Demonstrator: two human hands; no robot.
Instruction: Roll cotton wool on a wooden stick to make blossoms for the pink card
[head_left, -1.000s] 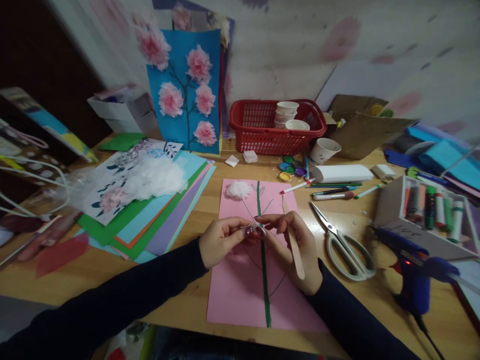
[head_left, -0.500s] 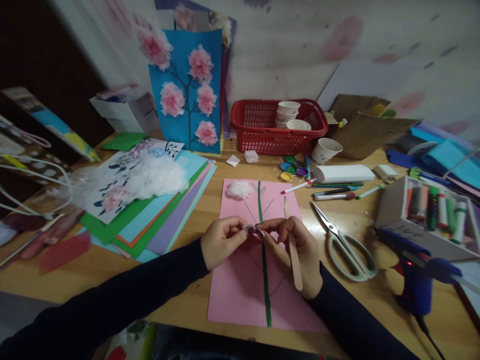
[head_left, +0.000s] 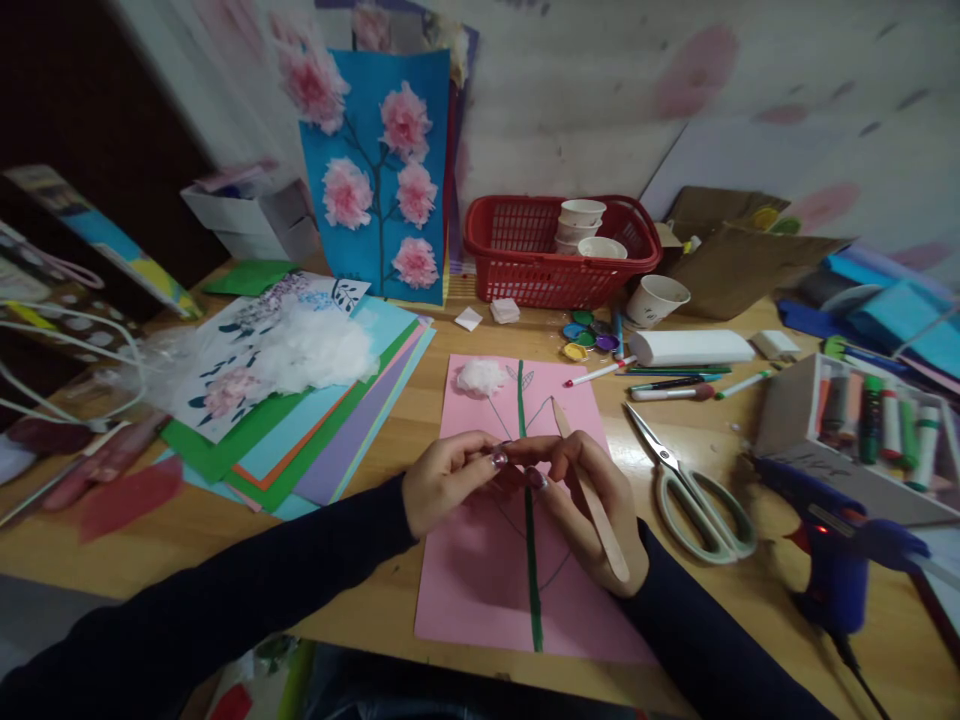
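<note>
Wooden stick (head_left: 592,495) lies clamped in right hand (head_left: 592,500); left hand (head_left: 446,480) fingertips pinch together beside it.

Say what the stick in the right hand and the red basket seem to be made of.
The stick in the right hand looks like bare wood: pale tan, matt, flat with a rounded tip. The red basket looks like moulded plastic: uniform colour, slight sheen, regular lattice walls.

Both hands (head_left: 517,490) together, fingertips pinched
</note>
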